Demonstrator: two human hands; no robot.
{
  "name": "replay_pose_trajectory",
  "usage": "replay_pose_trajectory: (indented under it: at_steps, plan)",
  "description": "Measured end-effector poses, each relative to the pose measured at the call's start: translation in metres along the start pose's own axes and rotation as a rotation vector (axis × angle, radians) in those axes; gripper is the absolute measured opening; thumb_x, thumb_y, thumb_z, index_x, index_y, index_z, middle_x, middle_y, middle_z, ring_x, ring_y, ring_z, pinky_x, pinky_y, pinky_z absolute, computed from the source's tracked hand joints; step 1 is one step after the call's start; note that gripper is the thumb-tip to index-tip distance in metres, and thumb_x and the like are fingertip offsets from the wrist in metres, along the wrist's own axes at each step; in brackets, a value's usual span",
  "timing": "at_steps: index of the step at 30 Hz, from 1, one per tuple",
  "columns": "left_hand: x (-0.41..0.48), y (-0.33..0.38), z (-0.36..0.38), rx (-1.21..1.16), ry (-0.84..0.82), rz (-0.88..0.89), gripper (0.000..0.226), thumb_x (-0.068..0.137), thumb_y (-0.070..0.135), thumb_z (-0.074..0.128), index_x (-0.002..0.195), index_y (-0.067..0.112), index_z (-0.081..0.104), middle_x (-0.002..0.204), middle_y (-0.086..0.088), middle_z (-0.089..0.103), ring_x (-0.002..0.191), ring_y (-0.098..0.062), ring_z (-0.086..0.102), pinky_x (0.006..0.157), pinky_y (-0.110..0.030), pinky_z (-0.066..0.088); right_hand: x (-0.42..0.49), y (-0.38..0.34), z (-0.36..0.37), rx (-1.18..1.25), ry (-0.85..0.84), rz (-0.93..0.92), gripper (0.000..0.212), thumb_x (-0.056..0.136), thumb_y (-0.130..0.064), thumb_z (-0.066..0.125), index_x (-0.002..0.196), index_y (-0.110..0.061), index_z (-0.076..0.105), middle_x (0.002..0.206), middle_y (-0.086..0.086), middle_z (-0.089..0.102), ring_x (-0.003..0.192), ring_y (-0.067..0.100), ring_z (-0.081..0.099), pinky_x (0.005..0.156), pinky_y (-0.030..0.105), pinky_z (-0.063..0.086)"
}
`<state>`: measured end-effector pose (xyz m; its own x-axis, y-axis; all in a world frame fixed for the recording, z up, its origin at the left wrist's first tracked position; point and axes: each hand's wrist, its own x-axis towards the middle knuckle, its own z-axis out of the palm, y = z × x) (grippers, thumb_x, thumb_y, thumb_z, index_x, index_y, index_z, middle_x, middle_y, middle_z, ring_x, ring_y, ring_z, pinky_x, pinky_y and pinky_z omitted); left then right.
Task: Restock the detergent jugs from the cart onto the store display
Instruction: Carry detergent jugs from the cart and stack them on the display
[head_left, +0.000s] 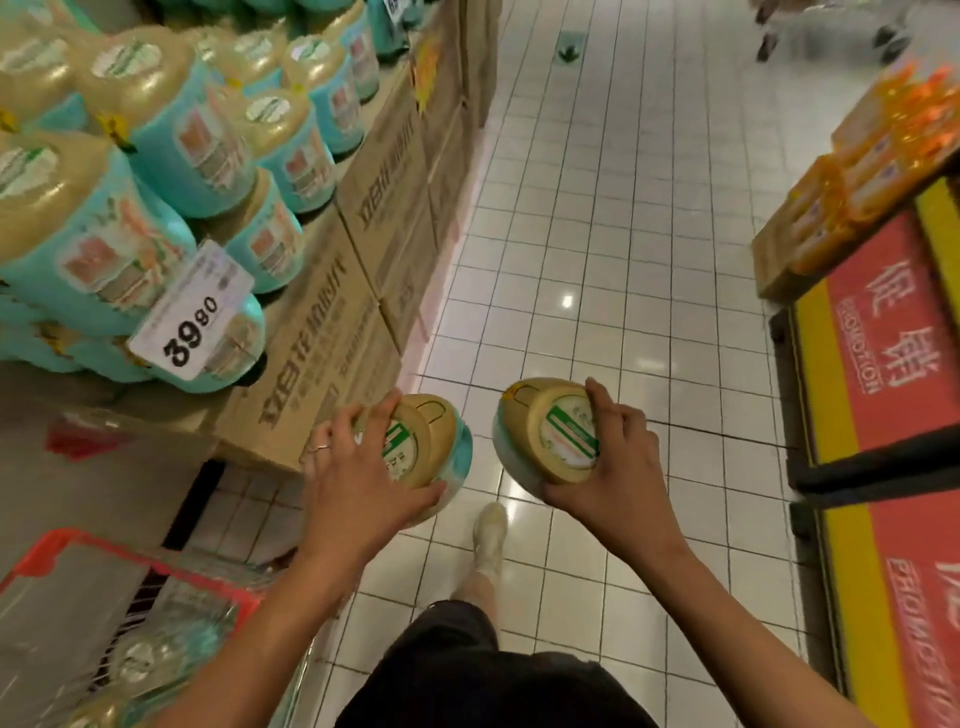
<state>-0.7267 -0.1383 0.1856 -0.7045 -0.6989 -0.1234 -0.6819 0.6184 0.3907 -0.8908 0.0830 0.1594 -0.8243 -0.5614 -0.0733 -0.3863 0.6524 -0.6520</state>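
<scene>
Two jugs in hand, both held top-up over the floor (597, 218), caps toward the camera.
Left jug (426, 436): 7 o'clock of frame centre. Left hand (358, 473) grasps it around the tan cap, fingers spread over the top, thumb under the near edge; ring (319, 448) on one finger.
Right jug (556, 431): 5 o'clock. Right hand (618, 457) grasps it from the right side, fingers curled over the cap.
The two jugs are near each other, not touching.
Cart (57, 540): 8 o'clock, red rim, more jugs (140, 660) inside, blurred.
Display: 10 o'clock, stocked jugs (166, 135) stacked on cardboard boxes (384, 208); price tag (192, 312) reads 39.90.
Shoe (491, 530) at 6 o'clock.
Red-and-yellow promotion stand (883, 374) at 3 o'clock, orange packs (883, 135) above it.
</scene>
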Motion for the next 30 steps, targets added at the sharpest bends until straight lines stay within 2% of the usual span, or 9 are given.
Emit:
replay_pose_trajectory:
  at_steps: [3,6,10,17,21,25,28,30]
  plan:
    - [0.059,0.027,0.004,-0.03,-0.028,0.033,0.115,0.06,0.067,0.084,0.154,0.047,0.021,0.149,-0.002,0.032,0.136,-0.033,0.034,0.109,-0.058,0.042,0.055,0.012,-0.016,0.02,0.016,0.026,0.126,0.063,-0.062,0.089,0.162,-0.044,0.013,0.146,-0.003,0.037,0.127,0.019,0.04,0.102,0.041,0.048]
    - [0.12,0.056,0.006,-0.058,-0.042,0.051,0.116,0.059,0.066,0.084,0.155,0.045,0.023,0.147,-0.002,0.033,0.134,-0.032,0.037,0.11,-0.058,0.041,0.115,0.023,-0.034,0.009,0.03,0.067,0.126,0.063,-0.061,0.089,0.162,-0.042,0.015,0.145,-0.001,0.037,0.125,0.022,0.041,0.103,0.046,0.049]
    - [0.194,0.094,0.007,-0.049,-0.064,0.073,0.116,0.052,0.082,0.061,0.156,0.043,0.027,0.148,-0.003,0.035,0.134,-0.031,0.036,0.11,-0.056,0.041,0.187,0.038,-0.061,0.005,0.033,0.092,0.126,0.063,-0.059,0.091,0.163,-0.039,0.017,0.147,0.0,0.036,0.125,0.023,0.04,0.101,0.049,0.051]
    - [0.308,0.159,0.022,0.021,-0.068,0.082,0.12,0.049,0.09,0.052,0.157,0.044,0.026,0.145,-0.003,0.037,0.127,-0.032,0.041,0.105,-0.054,0.044,0.314,0.079,-0.111,0.078,-0.025,0.131,0.129,0.051,-0.067,0.082,0.159,-0.048,0.016,0.144,-0.004,0.037,0.127,0.02,0.039,0.104,0.042,0.047]
    - [0.361,0.194,0.037,0.031,-0.026,0.042,0.118,0.05,0.088,0.052,0.156,0.042,0.029,0.144,-0.003,0.037,0.129,-0.033,0.039,0.104,-0.055,0.043,0.404,0.105,-0.133,0.064,-0.121,0.066,0.13,0.054,-0.058,0.089,0.16,-0.046,0.015,0.143,-0.005,0.036,0.128,0.018,0.038,0.102,0.037,0.045]
    - [0.408,0.222,0.038,-0.042,0.011,-0.088,0.117,0.049,0.082,0.063,0.155,0.046,0.027,0.143,0.002,0.034,0.132,-0.032,0.038,0.108,-0.055,0.041,0.498,0.109,-0.151,-0.011,-0.2,-0.032,0.131,0.056,-0.051,0.094,0.161,-0.045,0.016,0.142,-0.006,0.036,0.127,0.017,0.036,0.102,0.035,0.043]
    - [0.433,0.231,0.028,-0.099,0.105,-0.19,0.119,0.047,0.082,0.065,0.154,0.048,0.026,0.141,0.005,0.034,0.13,-0.025,0.033,0.106,-0.055,0.043,0.568,0.091,-0.16,-0.052,-0.281,-0.136,0.131,0.056,-0.052,0.093,0.161,-0.046,0.015,0.142,-0.006,0.035,0.129,0.02,0.038,0.103,0.039,0.045]
    - [0.444,0.231,0.017,-0.133,0.158,-0.253,0.122,0.047,0.079,0.074,0.155,0.049,0.026,0.14,0.007,0.035,0.126,-0.021,0.033,0.103,-0.053,0.044,0.612,0.071,-0.163,-0.052,-0.364,-0.203,0.131,0.054,-0.056,0.091,0.16,-0.047,0.016,0.139,-0.006,0.036,0.129,0.021,0.038,0.105,0.042,0.046]
